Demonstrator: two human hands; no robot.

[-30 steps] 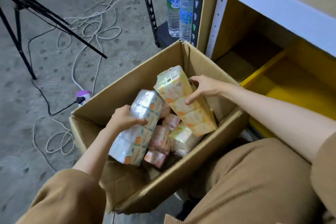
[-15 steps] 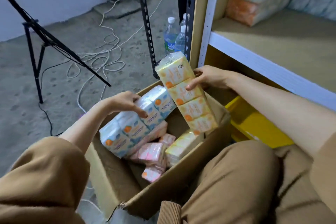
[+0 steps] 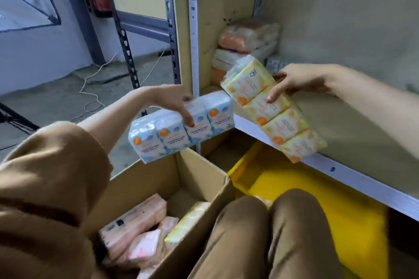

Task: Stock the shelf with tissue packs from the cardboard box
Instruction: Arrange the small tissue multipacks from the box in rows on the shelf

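We hold one film-wrapped strip in each of our hands: the left hand [image 3: 175, 103] clamps the top edge of the blue-and-white four-pack of mini tissues [image 3: 181, 127], thumb behind and fingers over its face, while the right hand [image 3: 292, 82] pinches the yellow-and-orange four-pack of tissues [image 3: 272, 108] near its upper end, tilted from eleven o'clock down to five. Both strips look light and soft, and the glossy wrap seems slippery, so we judge a grip across the middle seam safer than the ends, where the strip may sag. The yellow strip hangs over the white front lip of the beige shelf board [image 3: 353, 120]. Stacked orange-and-white packs [image 3: 247, 41] fill the shelf's back corner at twelve o'clock; open board lies toward three o'clock. At six o'clock the brown cardboard box [image 3: 199, 179] holds more packs.
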